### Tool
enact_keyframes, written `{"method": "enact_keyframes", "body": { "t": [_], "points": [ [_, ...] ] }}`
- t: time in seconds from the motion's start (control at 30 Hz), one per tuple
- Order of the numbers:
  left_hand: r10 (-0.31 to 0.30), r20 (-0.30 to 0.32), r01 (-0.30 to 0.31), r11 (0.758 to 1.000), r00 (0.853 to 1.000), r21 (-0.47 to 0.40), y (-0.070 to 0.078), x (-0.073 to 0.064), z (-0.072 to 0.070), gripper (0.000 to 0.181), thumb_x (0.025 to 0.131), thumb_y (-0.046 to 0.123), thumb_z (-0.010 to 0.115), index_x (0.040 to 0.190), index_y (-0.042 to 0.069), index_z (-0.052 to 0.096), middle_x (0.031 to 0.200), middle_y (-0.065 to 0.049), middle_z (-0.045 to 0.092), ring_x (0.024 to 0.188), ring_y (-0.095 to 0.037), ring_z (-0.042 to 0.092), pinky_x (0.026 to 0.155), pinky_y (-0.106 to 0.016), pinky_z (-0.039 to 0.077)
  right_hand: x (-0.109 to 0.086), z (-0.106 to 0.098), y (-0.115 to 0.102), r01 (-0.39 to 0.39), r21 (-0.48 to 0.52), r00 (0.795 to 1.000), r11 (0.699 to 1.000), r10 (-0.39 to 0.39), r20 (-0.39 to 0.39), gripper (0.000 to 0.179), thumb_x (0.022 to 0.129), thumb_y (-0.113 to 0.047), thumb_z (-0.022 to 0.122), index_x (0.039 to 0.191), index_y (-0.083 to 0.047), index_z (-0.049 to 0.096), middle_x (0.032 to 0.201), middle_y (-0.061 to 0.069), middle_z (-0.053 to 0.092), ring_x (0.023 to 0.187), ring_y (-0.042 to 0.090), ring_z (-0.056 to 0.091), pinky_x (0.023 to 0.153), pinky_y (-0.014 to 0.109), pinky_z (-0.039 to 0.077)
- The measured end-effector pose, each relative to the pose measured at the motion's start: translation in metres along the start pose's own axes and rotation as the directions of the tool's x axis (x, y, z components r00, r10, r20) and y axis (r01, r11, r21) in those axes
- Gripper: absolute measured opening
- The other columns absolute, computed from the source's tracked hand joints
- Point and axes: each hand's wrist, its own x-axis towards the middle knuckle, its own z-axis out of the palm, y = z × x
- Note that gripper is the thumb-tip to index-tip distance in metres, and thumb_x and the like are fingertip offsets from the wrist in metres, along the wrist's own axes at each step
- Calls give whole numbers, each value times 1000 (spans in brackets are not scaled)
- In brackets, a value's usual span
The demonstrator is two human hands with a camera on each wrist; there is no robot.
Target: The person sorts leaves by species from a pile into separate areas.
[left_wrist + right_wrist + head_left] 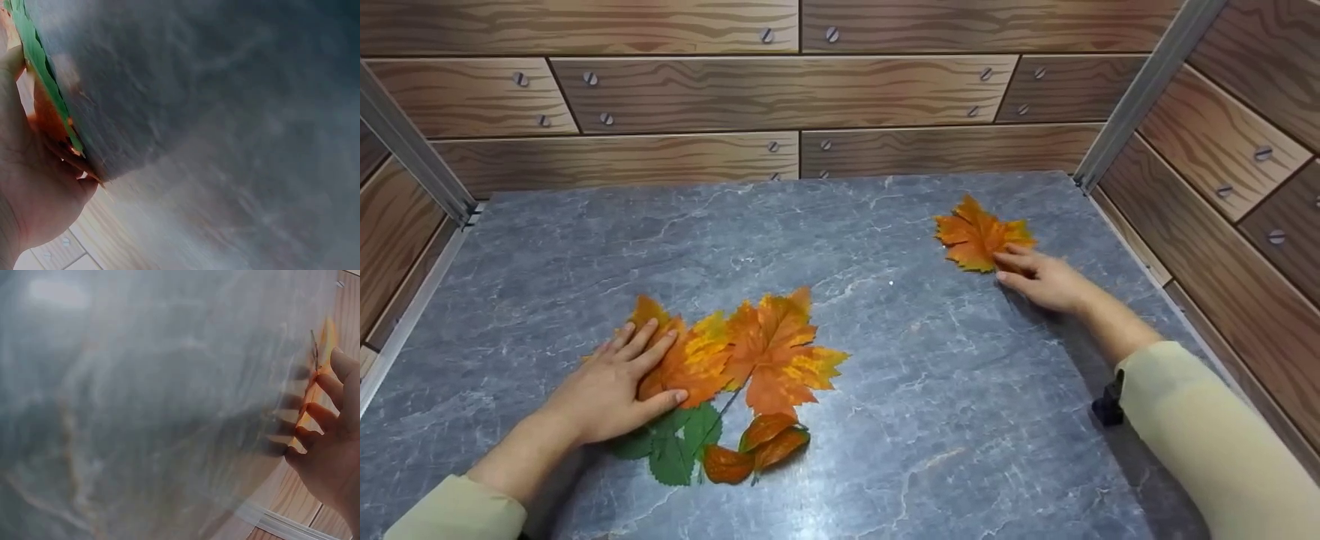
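On the left of the table in the head view, my left hand lies with spread fingers on an orange-yellow artificial maple leaf. A second maple leaf overlaps it on the right. Green leaves stick out below that hand. Beside them sit orange-brown husk-like pods. At the far right my right hand touches the edge of a separate orange maple leaf with its fingertips. The right wrist view shows those fingers apart and loosely extended against the leaf, with a thin stem showing.
The grey marbled tabletop stretches between the two hands. Wood-patterned panels stand behind it and at both sides. Metal posts rise at the back corners. A small black device sits under the right wrist.
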Motion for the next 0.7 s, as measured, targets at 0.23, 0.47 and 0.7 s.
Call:
{"method": "enact_keyframes", "body": {
  "t": [0.23, 0.47, 0.7],
  "points": [
    [12, -25, -12, 1000, 1000, 3, 0, -3, -2, 92, 100, 74, 53, 167, 14, 35, 171, -25, 24, 154, -55, 19, 116, -75, 23, 1, 6, 2, 0, -2, 1000, 1000, 0, 24, 66, 112, -48, 51, 163, -8, 41, 173, 24, 20, 155, 55, 16, 120, 72, 14],
    [17, -90, -19, 1000, 996, -24, 3, -6, -9, 88, 102, 68, 56, 168, 16, 32, 173, -22, 21, 156, -53, 18, 116, -76, 22, -1, 4, 7, 8, -5, 1000, 1000, -8, 26, 65, 112, -47, 52, 163, -7, 42, 172, 25, 20, 155, 55, 15, 119, 73, 14],
    [-55, -248, 20, 990, 967, -143, -4, -17, -19, 82, 104, 55, 64, 166, 9, 37, 163, -27, 39, 145, -54, 41, 111, -73, 34, 1, 5, 6, 11, 14, 1000, 1000, -11, 22, 66, 112, -47, 52, 163, -7, 42, 172, 24, 20, 157, 53, 12, 120, 73, 12]
  ]
}}
